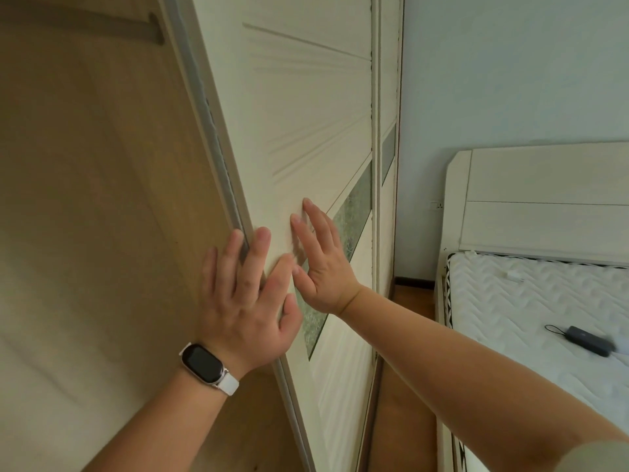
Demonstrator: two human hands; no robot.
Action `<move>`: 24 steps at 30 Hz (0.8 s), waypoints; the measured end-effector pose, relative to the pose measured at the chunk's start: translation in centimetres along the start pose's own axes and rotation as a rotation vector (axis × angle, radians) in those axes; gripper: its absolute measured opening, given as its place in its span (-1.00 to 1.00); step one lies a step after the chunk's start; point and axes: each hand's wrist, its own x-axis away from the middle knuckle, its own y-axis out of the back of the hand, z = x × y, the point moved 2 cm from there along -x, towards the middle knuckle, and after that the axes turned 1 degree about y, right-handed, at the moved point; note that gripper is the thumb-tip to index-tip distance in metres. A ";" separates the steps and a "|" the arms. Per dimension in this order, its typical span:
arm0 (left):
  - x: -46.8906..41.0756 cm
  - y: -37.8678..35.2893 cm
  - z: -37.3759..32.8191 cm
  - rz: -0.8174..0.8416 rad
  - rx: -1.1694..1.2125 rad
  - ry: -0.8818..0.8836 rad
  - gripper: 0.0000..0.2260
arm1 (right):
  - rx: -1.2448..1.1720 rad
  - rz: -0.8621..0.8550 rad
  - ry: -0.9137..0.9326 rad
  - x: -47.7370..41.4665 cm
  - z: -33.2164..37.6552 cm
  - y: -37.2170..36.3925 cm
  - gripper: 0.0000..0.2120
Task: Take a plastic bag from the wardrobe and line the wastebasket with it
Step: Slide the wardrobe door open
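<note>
A white sliding wardrobe door with carved lines and a slanted frosted glass strip fills the middle of the head view. My left hand, with a white-strapped watch on the wrist, lies flat over the door's left edge, fingers spread. Just to its right, my right hand presses flat on the door face, fingers apart. Left of the door edge the wardrobe's tan wooden interior shows, bare where visible. No plastic bag or wastebasket is in view.
A bed with a white headboard and bare quilted mattress stands at the right. A small dark device with a cord lies on the mattress. A strip of wooden floor runs between wardrobe and bed.
</note>
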 end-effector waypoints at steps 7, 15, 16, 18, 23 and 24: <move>-0.6 -1.2 -0.1 0.047 0.002 0.021 -0.63 | 0.080 0.095 -0.038 -0.2 -0.9 1.2 -0.42; -0.8 0.1 -0.6 0.180 0.005 0.044 -0.61 | 0.177 0.215 -0.126 0.1 0.3 3.3 -0.43; -0.8 0.7 -0.6 0.206 0.019 0.039 -0.60 | 0.190 0.232 -0.127 0.4 0.7 3.7 -0.44; -0.6 1.9 -0.5 0.250 0.058 0.022 -0.57 | 0.219 0.262 -0.133 1.1 1.4 4.4 -0.47; 2.2 4.9 -0.3 0.363 0.134 0.023 -0.56 | 0.287 0.344 -0.148 3.2 4.6 6.6 -0.49; 3.1 5.5 -0.2 0.393 0.149 0.044 -0.56 | 0.290 0.351 -0.133 3.7 5.6 7.0 -0.50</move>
